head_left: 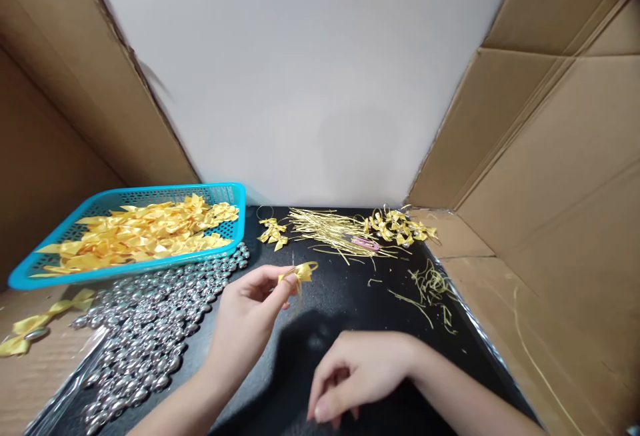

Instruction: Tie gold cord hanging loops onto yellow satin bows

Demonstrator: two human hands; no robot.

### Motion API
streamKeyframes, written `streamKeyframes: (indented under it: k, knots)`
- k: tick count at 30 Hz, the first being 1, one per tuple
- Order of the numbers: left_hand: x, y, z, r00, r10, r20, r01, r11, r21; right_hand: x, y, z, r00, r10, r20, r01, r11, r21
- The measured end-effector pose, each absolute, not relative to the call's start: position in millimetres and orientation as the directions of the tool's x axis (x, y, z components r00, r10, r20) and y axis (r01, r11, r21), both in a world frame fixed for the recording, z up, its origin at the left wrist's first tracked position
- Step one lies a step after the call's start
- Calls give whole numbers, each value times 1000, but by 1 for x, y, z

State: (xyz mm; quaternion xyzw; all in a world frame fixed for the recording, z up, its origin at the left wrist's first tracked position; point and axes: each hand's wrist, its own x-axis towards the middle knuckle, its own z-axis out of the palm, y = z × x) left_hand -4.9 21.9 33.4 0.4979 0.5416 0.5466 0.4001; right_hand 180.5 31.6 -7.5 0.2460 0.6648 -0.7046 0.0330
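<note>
Between the thumb and fingers of my left hand (pixel 250 313) is a small yellow ribbon bow (pixel 303 272), with a thin loop standing out at its right end. It is held above the black table surface. Lower and to the right, my right hand (pixel 365 369) hangs with its fingers curled down and the thumb pressed near the index finger. What those fingers hold, if anything, is hidden. Left of my left hand, many silver beads (pixel 155 329) lie spread in a single layer.
A blue basket (pixel 243 223) of yellow bows stands at the back left. Behind my hands lie gold ties (pixel 325 229), a pink clip-like item (pixel 365 243), bows on loops (pixel 400 226) and a few more bows (pixel 273 231). Tie scraps (pixel 433 283) lie right; cardboard walls (pixel 560 176) flank the table.
</note>
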Motion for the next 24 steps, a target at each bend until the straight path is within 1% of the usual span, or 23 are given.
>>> streamKeyframes:
  k: [1,2,3,4,5,6,9,11,13,15,19,24]
  knots:
    - [-4,23,33,-146,987,62,82,-50,995,186,38,-2,-843,387,-375,384,-57,-922]
    - [-3,23,32,-103,994,20,68,-13,998,191,43,4,-756,588,-288,370,20,-929]
    - [-2,23,31,-56,998,-16,60,20,998,194,49,10,-607,775,-175,338,53,-940]
    - [-1,23,30,-9,999,-48,58,48,997,195,53,15,-465,882,-77,292,70,-954]
    - [1,22,30,33,997,-74,62,72,995,194,56,19,-380,925,-13,225,79,-971]
    - [3,21,29,70,993,-96,72,91,993,192,58,21,-352,936,12,145,68,-987]
    - [7,15,28,148,983,-111,126,92,988,183,55,19,-467,884,-3,-71,-41,-997]
    - [8,13,27,175,979,-106,167,76,983,178,52,16,-498,867,-7,-162,-101,-982]
    - [8,11,27,189,976,-108,194,70,978,177,49,15,-488,873,9,-215,-110,-970]
    - [7,11,26,203,972,-119,193,79,978,178,49,15,-472,881,25,-230,-95,-968]
    - [7,12,27,233,965,-121,136,91,987,182,50,20,-466,884,35,-194,-64,-979]
    - [7,12,29,218,971,-102,127,76,989,182,49,21,-466,885,18,-166,-67,-984]
